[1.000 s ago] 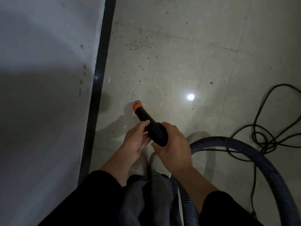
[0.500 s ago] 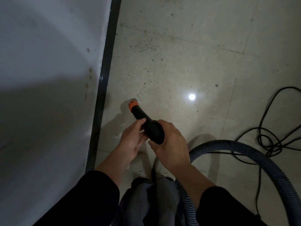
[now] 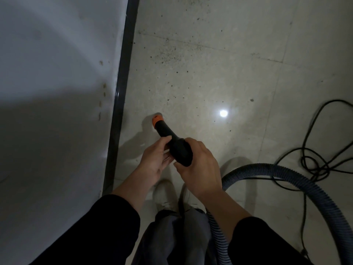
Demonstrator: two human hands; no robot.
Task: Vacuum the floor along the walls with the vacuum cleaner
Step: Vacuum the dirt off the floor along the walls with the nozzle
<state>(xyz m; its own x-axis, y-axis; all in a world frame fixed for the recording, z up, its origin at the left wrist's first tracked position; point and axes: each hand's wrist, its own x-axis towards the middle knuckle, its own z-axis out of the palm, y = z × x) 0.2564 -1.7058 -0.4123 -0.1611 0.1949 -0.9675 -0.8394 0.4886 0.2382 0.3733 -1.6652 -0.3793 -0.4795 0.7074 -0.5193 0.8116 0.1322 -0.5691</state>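
**Nozzle held low beside the skirting**

Since a second ago the nozzle [image 3: 172,138] has crept a little leftward, so its orange tip [image 3: 157,119] now sits nearer the skirting [image 3: 122,88]; over the last half second hands and tip have barely shifted.

Both hands are on the nozzle. The right hand [image 3: 200,169] has its fingers curled round the thick black rear end. The left hand [image 3: 154,161] lies palm up just left of it, thumb on top of the narrower neck and fingers reaching under it, so the neck sits between thumb and fingers. The nozzle slants forward and left from the hands, tip down at the floor [image 3: 238,54]; whether the tip touches the tiles I cannot tell.

A ribbed hose [image 3: 286,171] arcs out to the right of the right hand and curves back down past the right forearm. Farther right of it, a black cord [image 3: 313,170] lies in loose loops on the floor. The wall [image 3: 57,92] stands left of the left hand, with the dark skirting along its foot.

Ahead of the hands, dark specks [image 3: 172,52] dot the tiles, and a bright glare [image 3: 223,113] shines ahead and right of the tip. Below the hands, a pale shoe [image 3: 165,194] shows, with dark sleeves [image 3: 107,226] at both wrists' near side.
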